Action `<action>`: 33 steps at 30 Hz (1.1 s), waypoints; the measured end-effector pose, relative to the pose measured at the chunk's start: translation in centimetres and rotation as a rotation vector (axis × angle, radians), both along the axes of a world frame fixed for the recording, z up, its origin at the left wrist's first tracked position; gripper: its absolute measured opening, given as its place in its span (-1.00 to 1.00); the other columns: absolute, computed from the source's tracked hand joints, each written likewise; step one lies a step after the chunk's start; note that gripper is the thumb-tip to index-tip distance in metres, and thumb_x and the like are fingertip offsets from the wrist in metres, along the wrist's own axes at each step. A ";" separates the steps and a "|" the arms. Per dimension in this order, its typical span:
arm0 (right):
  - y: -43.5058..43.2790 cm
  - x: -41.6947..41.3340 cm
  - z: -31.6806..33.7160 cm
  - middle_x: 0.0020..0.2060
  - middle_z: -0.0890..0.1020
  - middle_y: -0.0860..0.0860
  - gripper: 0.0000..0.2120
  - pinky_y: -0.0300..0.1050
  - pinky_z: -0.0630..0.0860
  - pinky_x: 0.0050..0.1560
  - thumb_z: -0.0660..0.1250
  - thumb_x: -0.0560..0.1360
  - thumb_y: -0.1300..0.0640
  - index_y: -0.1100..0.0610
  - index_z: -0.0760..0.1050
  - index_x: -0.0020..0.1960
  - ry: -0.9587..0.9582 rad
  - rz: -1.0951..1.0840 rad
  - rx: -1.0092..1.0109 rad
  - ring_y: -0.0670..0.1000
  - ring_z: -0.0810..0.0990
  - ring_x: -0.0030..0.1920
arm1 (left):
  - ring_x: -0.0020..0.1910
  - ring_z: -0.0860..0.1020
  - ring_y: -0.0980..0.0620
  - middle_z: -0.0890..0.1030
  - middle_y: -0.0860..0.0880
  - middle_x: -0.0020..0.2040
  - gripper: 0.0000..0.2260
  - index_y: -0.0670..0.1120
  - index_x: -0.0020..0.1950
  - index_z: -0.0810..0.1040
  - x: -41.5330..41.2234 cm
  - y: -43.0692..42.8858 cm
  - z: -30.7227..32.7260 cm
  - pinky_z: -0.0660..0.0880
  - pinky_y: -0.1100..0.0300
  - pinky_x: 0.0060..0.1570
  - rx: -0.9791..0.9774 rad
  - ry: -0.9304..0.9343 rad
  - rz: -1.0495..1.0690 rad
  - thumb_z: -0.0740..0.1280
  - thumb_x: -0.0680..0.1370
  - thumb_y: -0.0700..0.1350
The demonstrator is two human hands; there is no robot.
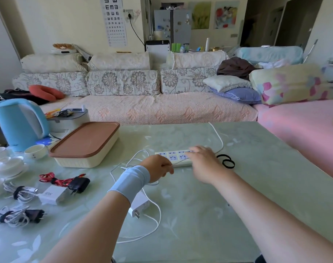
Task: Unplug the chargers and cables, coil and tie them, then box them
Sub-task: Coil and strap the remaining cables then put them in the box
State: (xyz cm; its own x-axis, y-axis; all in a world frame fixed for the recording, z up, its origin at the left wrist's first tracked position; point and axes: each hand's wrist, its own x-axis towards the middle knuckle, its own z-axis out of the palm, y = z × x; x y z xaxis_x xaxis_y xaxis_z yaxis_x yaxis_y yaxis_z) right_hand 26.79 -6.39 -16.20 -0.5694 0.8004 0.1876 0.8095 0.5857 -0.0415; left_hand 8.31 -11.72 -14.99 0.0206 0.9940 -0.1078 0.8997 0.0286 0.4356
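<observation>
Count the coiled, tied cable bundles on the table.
3, all at the table's left: red cable bundle by the black charger, white bundle beside the white charger, striped bundle nearest. More may be hidden.

A blue kettle [19,124] is standing at the table's [247,186] left edge beside a white cup [35,151]; a floral sofa [142,95] is sitting behind.

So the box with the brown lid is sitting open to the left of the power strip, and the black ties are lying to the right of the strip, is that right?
Not quite. In the head view the box is closed: its brown lid sits flat on top. The rest holds: it stands left of the power strip, and the black ties lie to the strip's right.
</observation>
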 end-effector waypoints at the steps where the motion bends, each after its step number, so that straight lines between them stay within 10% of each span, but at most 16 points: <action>1: -0.9 -1.0 0.1 0.26 0.51 0.05 -0.57 0.01 0.29 0.33 0.24 0.44 0.26 0.07 0.49 0.29 0.004 0.112 -0.014 0.13 0.40 0.35 | -0.35 0.44 0.12 0.50 0.10 -0.34 -0.80 0.03 -0.11 0.64 0.4 0.0 0.1 0.32 0.41 -0.39 0.019 -0.015 -0.002 0.23 0.58 -0.07; 5: -3.1 -3.6 1.2 0.00 0.65 0.04 -0.78 -0.06 0.50 0.04 0.20 0.48 0.09 -0.03 0.59 0.02 0.123 0.109 -0.340 0.12 0.56 0.07 | -0.43 0.43 0.11 0.51 0.05 -0.41 -0.74 -0.07 -0.30 0.59 0.3 -0.5 0.5 0.38 0.33 -0.34 -0.018 -0.001 0.012 0.27 0.55 -0.06; 9: -2.2 -2.7 3.1 -0.44 0.42 0.06 -0.66 -0.10 0.30 -0.36 0.23 0.47 -0.02 0.13 0.33 -0.40 0.112 0.006 -0.113 0.18 0.44 -0.24 | -0.27 0.56 0.13 0.67 0.07 -0.24 -0.83 -0.02 -0.07 0.69 -2.3 -1.2 0.4 0.49 0.26 -0.07 -0.224 0.146 -0.002 0.33 0.51 0.01; 14: -0.6 -1.3 2.0 0.07 0.63 0.13 -0.57 -0.07 0.40 -0.05 0.12 0.61 -0.20 0.11 0.56 0.08 -0.102 -0.181 -0.140 0.17 0.58 0.12 | -0.21 0.53 0.09 0.58 0.12 -0.32 -0.87 -0.04 -0.07 0.68 -4.1 -0.8 0.5 0.48 0.23 -0.01 -0.156 0.116 0.074 0.35 0.52 -0.05; 18: -1.7 -2.3 0.3 0.21 0.57 0.09 -0.71 -0.08 0.49 0.11 0.23 0.53 0.19 0.10 0.55 0.22 -0.122 -0.121 -0.261 0.14 0.54 0.21 | -0.32 0.55 0.11 0.62 0.08 -0.33 -0.91 0.07 -0.17 0.69 -2.4 -0.9 0.6 0.55 0.21 -0.06 -0.142 0.036 0.020 0.38 0.49 -0.03; 23: -3.9 -4.7 1.4 -0.12 0.65 -0.07 -0.74 -0.14 0.50 -0.12 0.17 0.45 0.21 -0.11 0.54 -0.16 0.305 0.102 -0.529 0.00 0.58 -0.08 | -0.33 0.46 0.06 0.54 0.06 -0.34 -0.81 -0.01 -0.24 0.62 -0.4 -1.3 1.4 0.47 0.20 -0.15 -0.015 0.047 -0.062 0.27 0.53 -0.11; 29: -2.5 -3.2 2.6 -0.32 0.62 -0.06 -0.74 -0.16 0.42 -0.26 0.31 0.39 -0.17 -0.03 0.65 -0.13 0.331 0.032 -0.483 -0.03 0.53 -0.29 | -0.13 0.59 -0.06 0.67 -0.07 -0.08 -0.84 -0.05 0.01 0.66 -2.7 -1.5 1.1 0.55 0.13 0.06 -0.073 -0.042 -0.028 0.37 0.48 -0.21; 33: -1.2 -1.5 2.9 -0.58 0.39 -0.10 -0.75 -0.16 0.24 -0.40 0.32 0.55 -0.07 -0.01 0.68 -0.18 0.392 -0.019 -0.413 -0.10 0.33 -0.50 | -0.37 0.63 0.04 0.69 -0.05 -0.19 -0.87 -0.16 0.01 0.61 -5.1 -2.3 1.6 0.59 0.22 -0.34 -0.200 -0.400 0.031 0.28 0.57 -0.28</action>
